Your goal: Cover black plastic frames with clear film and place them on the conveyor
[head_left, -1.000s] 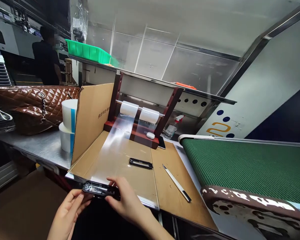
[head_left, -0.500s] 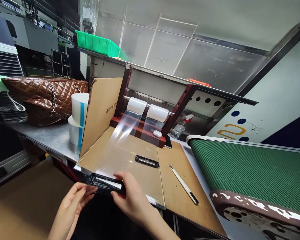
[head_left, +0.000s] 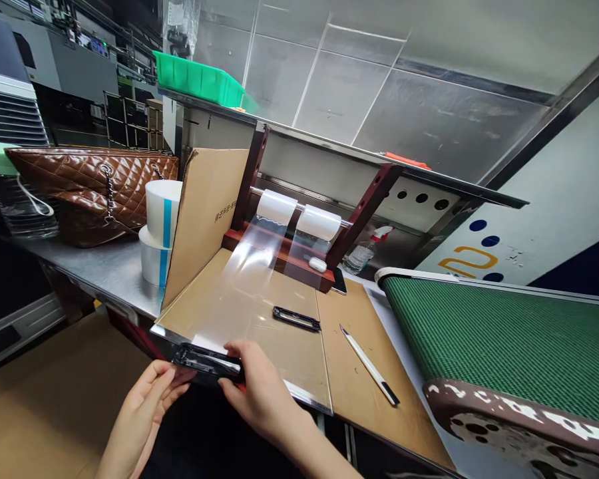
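Note:
A long, narrow black plastic frame (head_left: 207, 361) is held over the front edge of the work surface, its opening facing up and tilted. My right hand (head_left: 259, 386) grips its right end between thumb and fingers. At its left end, my left hand (head_left: 147, 399) has thumb and forefinger pinched together just under the corner; whatever sits in that pinch is too small to make out. A second black plastic frame (head_left: 296, 319) lies on the clear film over the cardboard. Right of it rests a white craft knife (head_left: 369, 364) with a black end.
Two rolls of clear film (head_left: 276, 207) hang on a dark red stand (head_left: 279, 253), one strip drawn forward. A cardboard upright (head_left: 204, 213), white tape rolls (head_left: 152, 256) and a brown bag (head_left: 90, 199) stand left. A green conveyor belt (head_left: 504, 346) runs right, near a spray bottle (head_left: 362, 256).
The black frame in my hands has tilted, so its opening and bright strip look narrower. Both hands keep nearly the same places. The whole view has shifted slightly.

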The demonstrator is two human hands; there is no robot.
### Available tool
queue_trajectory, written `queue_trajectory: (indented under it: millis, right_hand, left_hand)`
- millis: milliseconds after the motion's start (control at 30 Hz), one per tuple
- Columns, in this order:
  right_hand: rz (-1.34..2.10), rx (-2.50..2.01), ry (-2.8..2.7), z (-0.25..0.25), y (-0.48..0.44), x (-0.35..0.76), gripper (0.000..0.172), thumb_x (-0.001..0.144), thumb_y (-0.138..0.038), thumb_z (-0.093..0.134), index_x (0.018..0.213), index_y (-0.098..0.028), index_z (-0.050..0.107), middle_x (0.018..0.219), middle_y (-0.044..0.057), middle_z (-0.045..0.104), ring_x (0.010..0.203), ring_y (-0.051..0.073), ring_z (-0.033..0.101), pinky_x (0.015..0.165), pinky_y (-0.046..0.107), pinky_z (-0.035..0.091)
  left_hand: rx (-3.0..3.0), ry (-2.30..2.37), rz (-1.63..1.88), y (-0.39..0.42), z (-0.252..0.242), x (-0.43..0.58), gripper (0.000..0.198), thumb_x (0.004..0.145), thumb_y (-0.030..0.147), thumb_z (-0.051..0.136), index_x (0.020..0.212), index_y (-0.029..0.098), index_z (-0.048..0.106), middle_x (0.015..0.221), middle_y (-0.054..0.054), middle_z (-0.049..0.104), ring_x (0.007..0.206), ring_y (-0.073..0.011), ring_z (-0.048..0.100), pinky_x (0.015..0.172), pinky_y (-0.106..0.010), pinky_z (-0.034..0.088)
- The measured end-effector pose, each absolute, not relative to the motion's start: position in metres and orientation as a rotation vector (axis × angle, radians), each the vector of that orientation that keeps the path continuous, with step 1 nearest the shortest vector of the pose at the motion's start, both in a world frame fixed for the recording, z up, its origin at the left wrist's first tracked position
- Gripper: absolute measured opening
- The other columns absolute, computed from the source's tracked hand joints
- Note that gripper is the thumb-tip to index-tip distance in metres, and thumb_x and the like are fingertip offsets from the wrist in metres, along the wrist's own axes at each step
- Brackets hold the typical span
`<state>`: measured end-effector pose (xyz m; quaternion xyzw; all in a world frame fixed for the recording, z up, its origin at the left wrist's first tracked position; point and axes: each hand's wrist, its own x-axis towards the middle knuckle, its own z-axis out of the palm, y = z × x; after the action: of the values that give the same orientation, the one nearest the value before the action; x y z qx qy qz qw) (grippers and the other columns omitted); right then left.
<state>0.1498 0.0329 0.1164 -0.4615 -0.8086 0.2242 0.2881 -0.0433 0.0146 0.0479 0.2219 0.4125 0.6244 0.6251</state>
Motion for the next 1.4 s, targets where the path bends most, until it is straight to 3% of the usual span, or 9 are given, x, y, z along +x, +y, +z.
queue_trajectory:
  millis: [167, 400, 533, 867, 1067, 1267, 1400]
  right_hand:
    - [0.605, -1.249, -2.175, 0.116, 0.034, 0.149, 0.045, 0.077, -0.010, 0.063, 0.119, -0.021, 0.050, 0.110, 0.008, 0.062, 0.102, 0.022, 0.061, 0.089, 0.039, 0.052]
    - [0.619, -1.248, -2.195, 0.116, 0.036, 0.149, 0.046, 0.078, -0.010, 0.064, 0.120, -0.019, 0.050, 0.111, 0.009, 0.062, 0.104, 0.023, 0.060, 0.090, 0.039, 0.052]
    - [0.647, -1.258, -2.181, 0.115, 0.037, 0.148, 0.049, 0.077, -0.010, 0.066, 0.121, -0.020, 0.049, 0.110, 0.009, 0.062, 0.104, 0.024, 0.060, 0.089, 0.040, 0.052]
    - [0.643, -1.226, -2.202, 0.117, 0.035, 0.152, 0.047, 0.079, -0.013, 0.065, 0.122, -0.018, 0.049, 0.112, 0.011, 0.061, 0.106, 0.024, 0.059, 0.091, 0.039, 0.051]
    - [0.574, -1.087, -2.327, 0.122, 0.028, 0.151, 0.053, 0.074, -0.006, 0.060, 0.124, -0.016, 0.045, 0.117, 0.014, 0.058, 0.110, 0.025, 0.056, 0.092, 0.040, 0.050]
    - [0.562, -1.125, -2.212, 0.111, 0.032, 0.155, 0.042, 0.082, -0.009, 0.054, 0.123, -0.017, 0.046, 0.113, 0.013, 0.061, 0.108, 0.025, 0.058, 0.088, 0.041, 0.053]
    - [0.550, -1.114, -2.176, 0.105, 0.036, 0.157, 0.044, 0.081, -0.010, 0.056, 0.124, -0.017, 0.046, 0.114, 0.013, 0.061, 0.107, 0.025, 0.059, 0.091, 0.042, 0.052]
  left_hand:
    - [0.423, 0.914, 1.475, 0.015, 0.050, -0.041, 0.030, 0.063, 0.038, 0.085, 0.079, 0.020, 0.068, 0.086, 0.000, 0.071, 0.085, -0.0178, 0.067, 0.078, -0.024, 0.059]
    - [0.323, 0.781, 1.446, 0.009, 0.052, -0.024, 0.040, 0.074, 0.040, 0.074, 0.110, 0.025, 0.065, 0.105, -0.003, 0.073, 0.096, -0.0201, 0.066, 0.083, -0.027, 0.057]
    - [0.366, 0.714, 1.363, 0.002, 0.047, -0.005, 0.040, 0.072, 0.039, 0.077, 0.108, 0.023, 0.068, 0.112, -0.006, 0.072, 0.106, -0.0261, 0.065, 0.090, -0.033, 0.055]
    - [0.586, 0.786, 1.255, 0.003, 0.037, 0.007, 0.049, 0.072, 0.045, 0.078, 0.113, 0.024, 0.065, 0.116, -0.006, 0.071, 0.112, -0.0279, 0.062, 0.095, -0.035, 0.053]
    - [0.647, 0.844, 1.264, -0.002, 0.053, 0.006, 0.042, 0.078, 0.044, 0.073, 0.113, 0.022, 0.063, 0.112, -0.006, 0.073, 0.114, -0.0276, 0.061, 0.094, -0.032, 0.051]
    - [0.671, 0.901, 1.262, -0.001, 0.050, -0.003, 0.058, 0.075, 0.047, 0.075, 0.121, 0.020, 0.052, 0.112, -0.007, 0.072, 0.110, -0.0239, 0.063, 0.094, -0.025, 0.050]
    - [0.655, 0.965, 1.330, 0.002, 0.050, -0.017, 0.063, 0.079, 0.046, 0.071, 0.132, 0.024, 0.042, 0.126, -0.006, 0.065, 0.111, -0.0231, 0.063, 0.093, -0.023, 0.052]
